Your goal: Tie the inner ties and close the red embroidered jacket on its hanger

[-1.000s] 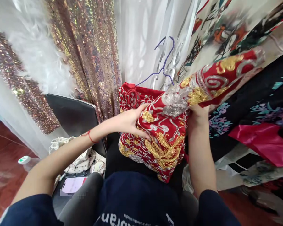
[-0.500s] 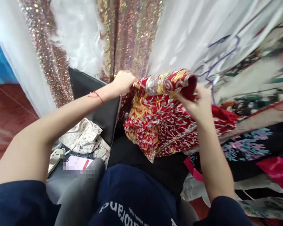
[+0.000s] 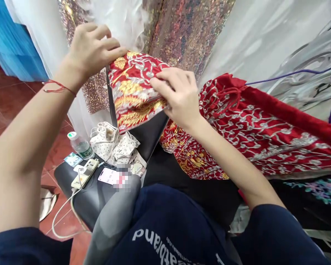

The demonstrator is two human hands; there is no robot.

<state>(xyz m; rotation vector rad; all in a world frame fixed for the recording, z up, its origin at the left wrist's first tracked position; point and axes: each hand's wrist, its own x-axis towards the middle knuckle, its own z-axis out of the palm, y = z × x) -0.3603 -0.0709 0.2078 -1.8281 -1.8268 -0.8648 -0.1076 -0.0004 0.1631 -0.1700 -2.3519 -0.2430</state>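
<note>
A folded end of the red embroidered garment (image 3: 132,88) is being pinched above the black chair (image 3: 143,136), the left hand (image 3: 91,48) gripping its top corner and the right hand (image 3: 179,95) its edge (both closed on cloth). The fabric is judged soft, heavy with stiff embroidery; hems are best taken.

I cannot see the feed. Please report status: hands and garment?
Left hand and right hand both pinch red embroidered garment. Folded part raised above black chair. Nothing between them.
</note>
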